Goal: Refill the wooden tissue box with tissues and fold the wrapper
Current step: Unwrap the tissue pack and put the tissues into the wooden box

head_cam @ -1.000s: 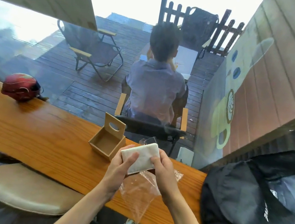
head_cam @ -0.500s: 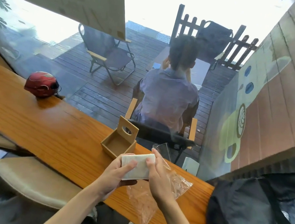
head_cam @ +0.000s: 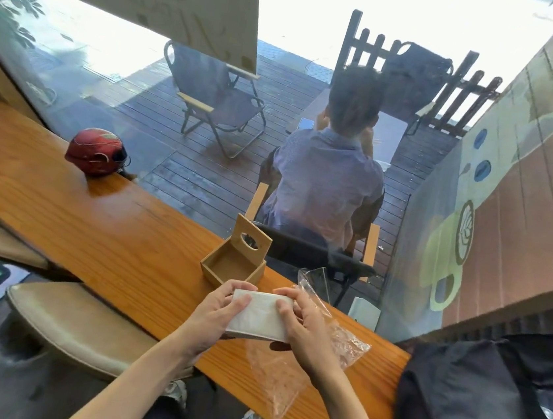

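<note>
A long wooden counter (head_cam: 101, 224) runs along a window. Since a second ago the tissue stack (head_cam: 257, 315) has tipped flatter, gripped at its ends by the left hand (head_cam: 218, 316) and right hand (head_cam: 302, 329), clear of the wrapper (head_cam: 284, 368) at the near edge. The open wooden tissue box (head_cam: 234, 265) beyond looks ready for loading.

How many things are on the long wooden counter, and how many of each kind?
Wooden tissue box, lid open, empty: 1
Stack of tissues, held by left hand and right hand just above the counter: 1
Clear plastic wrapper: 1
Red helmet: 1
Black bag: 1
Total: 5
</note>
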